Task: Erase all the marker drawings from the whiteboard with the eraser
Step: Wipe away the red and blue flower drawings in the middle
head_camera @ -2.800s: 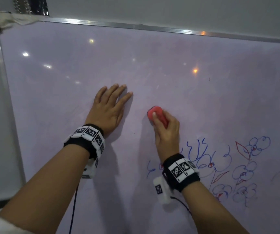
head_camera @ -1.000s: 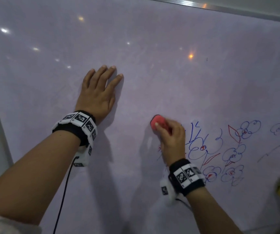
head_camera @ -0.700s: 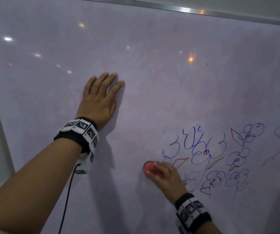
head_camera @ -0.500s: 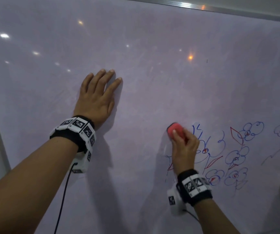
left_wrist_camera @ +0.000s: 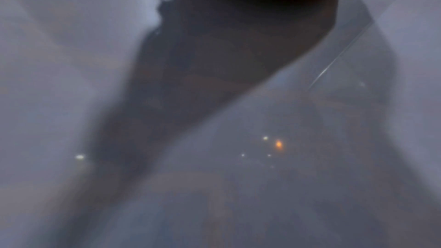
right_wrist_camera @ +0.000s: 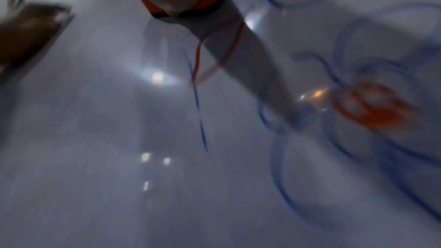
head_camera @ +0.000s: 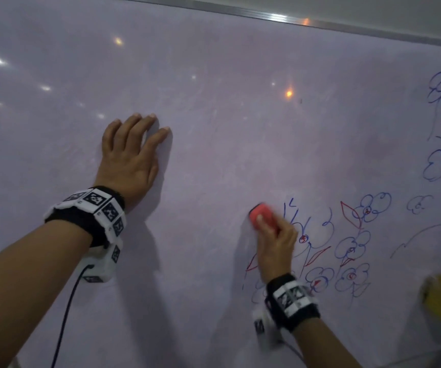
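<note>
Head view: small red eraser (head_camera: 263, 216) is gripped by right-hand fingers (head_camera: 259, 218); left hand (head_camera: 130, 158) lies flat, fingers straight, on the pale whiteboard (head_camera: 214, 128). Blue-and-red flower drawings (head_camera: 352, 245) may be smeared or skipped if pressure is lost.

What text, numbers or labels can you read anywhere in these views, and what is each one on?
No readable words, numbers or brand names in any view.
Whiteboard: only blue and red flower drawings, no letters.
Left wristband: black-and-white square code tags, not text.
Right wristband: the same kind of tags, blurred.
Eraser in the right hand: no label visible.
Both wrist views: too blurred to read anything.
</note>
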Demonstrator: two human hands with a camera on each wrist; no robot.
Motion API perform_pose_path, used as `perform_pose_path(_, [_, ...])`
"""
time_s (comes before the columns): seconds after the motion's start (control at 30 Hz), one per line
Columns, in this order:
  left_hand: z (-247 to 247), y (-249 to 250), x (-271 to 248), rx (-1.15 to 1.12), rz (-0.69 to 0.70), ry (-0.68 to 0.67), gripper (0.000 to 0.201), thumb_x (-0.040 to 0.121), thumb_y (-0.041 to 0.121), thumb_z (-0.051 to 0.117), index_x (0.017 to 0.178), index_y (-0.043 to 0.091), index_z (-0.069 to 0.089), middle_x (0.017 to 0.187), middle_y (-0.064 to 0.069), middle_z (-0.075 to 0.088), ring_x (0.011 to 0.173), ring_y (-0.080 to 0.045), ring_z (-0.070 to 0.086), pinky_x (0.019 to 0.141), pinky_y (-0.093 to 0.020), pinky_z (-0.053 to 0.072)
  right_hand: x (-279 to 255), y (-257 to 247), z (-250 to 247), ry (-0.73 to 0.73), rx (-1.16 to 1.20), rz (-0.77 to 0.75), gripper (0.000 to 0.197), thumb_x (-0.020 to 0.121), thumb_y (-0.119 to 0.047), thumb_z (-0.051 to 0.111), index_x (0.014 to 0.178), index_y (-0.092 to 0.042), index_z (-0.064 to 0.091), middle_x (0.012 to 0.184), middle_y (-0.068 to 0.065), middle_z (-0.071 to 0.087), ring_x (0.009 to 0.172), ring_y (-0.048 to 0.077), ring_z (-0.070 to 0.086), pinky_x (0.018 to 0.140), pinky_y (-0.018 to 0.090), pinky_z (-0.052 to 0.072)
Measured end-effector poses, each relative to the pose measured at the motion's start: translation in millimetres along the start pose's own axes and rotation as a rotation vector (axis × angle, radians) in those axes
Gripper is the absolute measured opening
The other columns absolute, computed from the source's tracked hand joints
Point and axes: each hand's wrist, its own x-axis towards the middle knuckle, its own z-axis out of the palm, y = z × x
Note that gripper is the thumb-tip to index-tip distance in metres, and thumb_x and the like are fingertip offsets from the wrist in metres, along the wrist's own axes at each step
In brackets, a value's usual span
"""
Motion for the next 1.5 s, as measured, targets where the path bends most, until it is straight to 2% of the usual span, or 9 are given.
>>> perform_pose_path(0.2, [24,61,23,-0.029,0.305,0.040,0.044,0.086,0.024,0.046,0.130,0.018,0.047,0.137,-0.006,0.037,0.124,-0.028,0.036,0.105,-0.044,0.022,-36,32,1,-0.284,0.137,-0.501,0.035,0.079,-0.024,0.062,0.112,-0.029,0.053,0.114,0.005,0.048,0.099,0.023,0.047,0.092,0.036,0.038])
perform_pose_path(0.33, [40,99,23,-0.009,0.262,-0.047,0.050,0.086,0.028,0.043,0.135,0.018,0.043,0.142,-0.007,0.041,0.130,-0.028,0.031,0.109,-0.045,0.016,35,59,-24,-0.038,0.080,-0.057,0.034,0.081,-0.049,0.062,0.106,-0.026,0.060,0.108,0.005,0.054,0.096,0.021,0.051,0.089,0.037,0.048])
perform_pose_path(0.53, [46,103,19,0.004,0.234,-0.050,0.050,0.091,0.028,0.038,0.139,0.018,0.039,0.146,-0.005,0.028,0.135,-0.028,0.026,0.112,-0.046,0.010,-9,44,1,-0.030,0.078,-0.009,0.056,0.076,-0.073,0.048,0.106,-0.026,0.059,0.104,-0.017,0.060,0.099,0.003,0.054,0.101,0.034,0.042])
perform_pose_path(0.7, [44,104,18,0.006,0.223,-0.067,0.050,0.092,0.029,0.035,0.140,0.018,0.036,0.147,-0.005,0.026,0.135,-0.028,0.025,0.113,-0.045,0.007,-21,74,-5,-0.236,0.180,-0.392,0.054,0.074,-0.020,0.075,0.121,-0.029,0.050,0.117,0.003,0.045,0.105,0.021,0.045,0.104,0.032,0.035])
perform_pose_path(0.8, [44,105,18,0.002,0.218,-0.039,0.048,0.092,0.028,0.035,0.140,0.018,0.037,0.146,-0.005,0.027,0.134,-0.029,0.027,0.113,-0.045,0.008,33,78,-26,-0.084,0.172,-0.155,0.039,0.079,-0.060,0.060,0.103,-0.030,0.059,0.105,-0.011,0.053,0.098,0.000,0.048,0.098,0.039,0.045])
perform_pose_path(1.0, [47,105,18,0.023,0.218,-0.014,0.046,0.094,0.030,0.031,0.139,0.019,0.037,0.144,-0.005,0.029,0.137,-0.027,0.023,0.112,-0.045,0.011,7,60,-5,0.131,0.279,0.050,0.054,0.069,-0.002,0.079,0.109,-0.030,0.056,0.118,-0.001,0.045,0.110,0.017,0.043,0.097,0.051,0.044])
perform_pose_path(1.17, [48,105,19,0.024,0.213,-0.025,0.046,0.095,0.030,0.028,0.139,0.020,0.035,0.145,-0.005,0.029,0.141,-0.023,0.015,0.113,-0.045,0.011,-55,78,7,-0.103,0.168,-0.769,0.066,0.061,-0.009,0.085,0.117,-0.020,0.052,0.121,0.010,0.044,0.105,0.028,0.044,0.095,0.036,0.040])
perform_pose_path(1.37, [47,105,18,0.038,0.215,-0.023,0.046,0.094,0.030,0.031,0.138,0.019,0.036,0.144,-0.006,0.030,0.142,-0.022,0.014,0.112,-0.046,0.012,23,57,-8,0.205,0.319,-0.319,0.069,0.062,0.006,0.081,0.119,-0.023,0.053,0.120,0.008,0.043,0.105,0.028,0.043,0.091,0.035,0.041])
perform_pose_path(1.5, [47,106,18,0.038,0.198,-0.037,0.046,0.094,0.030,0.030,0.139,0.019,0.035,0.144,-0.006,0.029,0.145,-0.016,0.002,0.112,-0.045,0.011,-53,50,21,0.017,0.287,-0.633,0.054,0.069,-0.009,0.075,0.117,-0.025,0.058,0.120,0.006,0.044,0.100,0.026,0.045,0.084,0.035,0.049])
